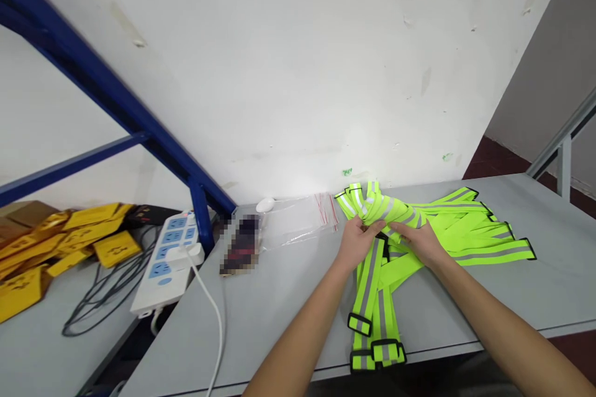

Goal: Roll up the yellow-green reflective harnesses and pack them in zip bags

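- Two hands at work: the left hand (356, 240) and the right hand (419, 239), side by side.
- One bundle (388, 208) of yellow-green straps between them, above the counter (279, 298) near the wall (298, 93); the fingers of both hands are clamped on it, thumbs on top.
- More straps (459, 234) lie fanned out to the right, too overlapped for me to count.
- Black buckles: at least three on the ends hanging toward the near edge, one of them this buckle (360, 324), and at least four at the far right.
- Clear bags (291, 223) with red lines, left of the bundle, lying layered; I cannot tell how many.
- One white oval thing (265, 205) at their left end.
- One dark thing (243, 245) just beside the bags, too blurred to name.
- One power strip (164, 281) farther left, with one adapter (193, 254) on it.
- At least six yellow packets (117, 249) heaped at far left.
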{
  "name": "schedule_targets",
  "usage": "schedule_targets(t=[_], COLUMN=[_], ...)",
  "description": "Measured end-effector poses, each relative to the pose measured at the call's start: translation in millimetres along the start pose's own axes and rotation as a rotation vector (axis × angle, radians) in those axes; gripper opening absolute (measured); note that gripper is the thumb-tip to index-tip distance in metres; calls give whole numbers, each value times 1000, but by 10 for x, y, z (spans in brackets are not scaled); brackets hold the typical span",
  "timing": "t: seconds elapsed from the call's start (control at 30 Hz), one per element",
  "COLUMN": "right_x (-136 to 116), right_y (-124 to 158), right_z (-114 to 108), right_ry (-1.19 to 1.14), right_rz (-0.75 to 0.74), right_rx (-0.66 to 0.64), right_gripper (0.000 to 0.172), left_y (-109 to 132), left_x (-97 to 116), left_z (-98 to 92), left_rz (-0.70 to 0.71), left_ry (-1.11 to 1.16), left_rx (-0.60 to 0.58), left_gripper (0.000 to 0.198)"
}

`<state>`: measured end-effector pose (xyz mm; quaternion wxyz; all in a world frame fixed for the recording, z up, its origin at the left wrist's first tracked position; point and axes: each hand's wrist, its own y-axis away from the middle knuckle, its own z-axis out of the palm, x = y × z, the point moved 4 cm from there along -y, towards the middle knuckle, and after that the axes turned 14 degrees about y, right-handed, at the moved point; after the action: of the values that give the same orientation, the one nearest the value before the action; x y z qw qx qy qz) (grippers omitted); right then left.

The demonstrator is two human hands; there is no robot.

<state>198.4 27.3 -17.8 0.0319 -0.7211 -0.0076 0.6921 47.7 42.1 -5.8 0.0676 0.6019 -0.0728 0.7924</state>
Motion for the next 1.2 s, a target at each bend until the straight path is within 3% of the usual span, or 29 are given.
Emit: schedule_targets(t=[0.13,0.23,0.3,0.4,0.47,0.63,0.73,0.83,0.93,0.97,1.03,1.13,1.2], right_x=[-51,-121,-152,-166,-156,-69,-15,10,-8,-26,-77,-160,-194], right_y=[9,37,58,79,86,90,80,79,100,113,156,270,382], right_z=[64,3,-95,-212,-225,-197,-205,-231,-259,-271,-315,-432,-523], right_ry=[7,70,210,483,593,701,733,736,706,689,642,577,585], right_rz=[-9,-31,-39,-96,-192,-346,-369,-403,-450,-464,-496,-561,-612], right_rx=[40,102,169,216,199,184,181,226,289,312,381,525,589], right_gripper=[39,38,35,31,31,34,35,36,36,36,37,38,40], left_y=[-44,-124,-186,-236,-259,-316,-295,-214,-107,-72,2,117,170], left_x=[21,141,251,343,306,93,114,291,458,467,395,139,3], left_z=[-54,-310,-645,-1123,-1315,-1417,-1413,-1349,-1066,-909,-527,-69,102], left_rz=[29,98,117,57,-10,-123,-124,-62,93,159,306,347,369], left_ry=[7,-279,-654,-865,-942,-1071,-1093,-1115,-1143,-1146,-1141,-1121,-1116], left_rx=[-68,-117,81,380,477,463,432,456,437,382,166,-78,-183], left_gripper=[50,50,42,38,38,18,11,14,16,15,11,10,12])
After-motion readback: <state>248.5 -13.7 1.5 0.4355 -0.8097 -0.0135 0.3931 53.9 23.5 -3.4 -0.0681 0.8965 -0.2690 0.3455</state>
